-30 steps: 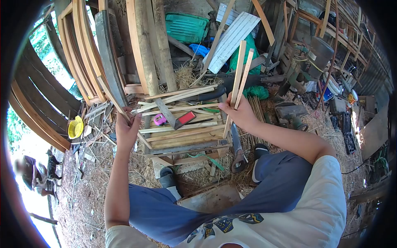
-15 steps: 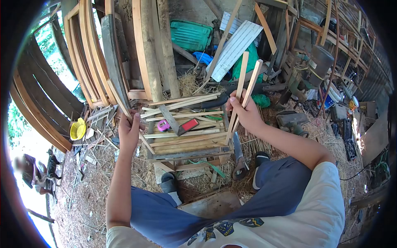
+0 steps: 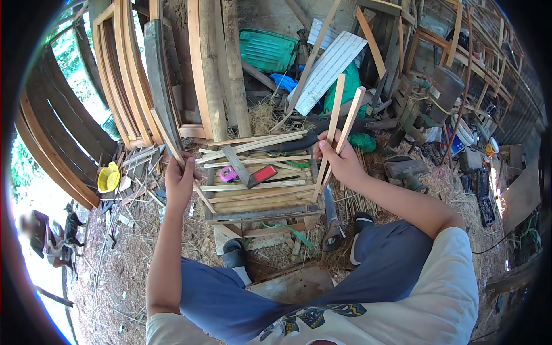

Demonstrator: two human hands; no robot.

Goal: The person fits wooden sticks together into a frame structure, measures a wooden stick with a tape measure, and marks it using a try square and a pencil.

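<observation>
My left hand (image 3: pixel 181 175) is closed around a thin wooden strip (image 3: pixel 164 131) that slants across the left end of the low slatted bench. Two longer wooden strips (image 3: pixel 349 118) stand up from my right hand (image 3: pixel 340 160), fanned slightly apart at the top, their lower ends by the bench's right edge. Between my hands, the bench (image 3: pixel 259 208) carries several loose wooden strips (image 3: pixel 270 140), a try square (image 3: pixel 248 177) with a red panel on its stock, and a pink tape measure (image 3: pixel 227 173). A green-handled tool (image 3: pixel 297 164) lies near the far right corner.
Wood offcuts and shavings litter the ground. A yellow bowl (image 3: pixel 108 177) lies at left, near leaning wooden frames (image 3: pixel 129 75). Behind the bench are a green crate (image 3: pixel 267 50) and a white board (image 3: pixel 330 72). A person (image 3: pixel 43 236) and a dog (image 3: pixel 73 227) are at far left.
Both hands keep hold of their strips in nearly the same place. The two strips in my right hand sit very slightly lower in view. The bench items have not moved.
</observation>
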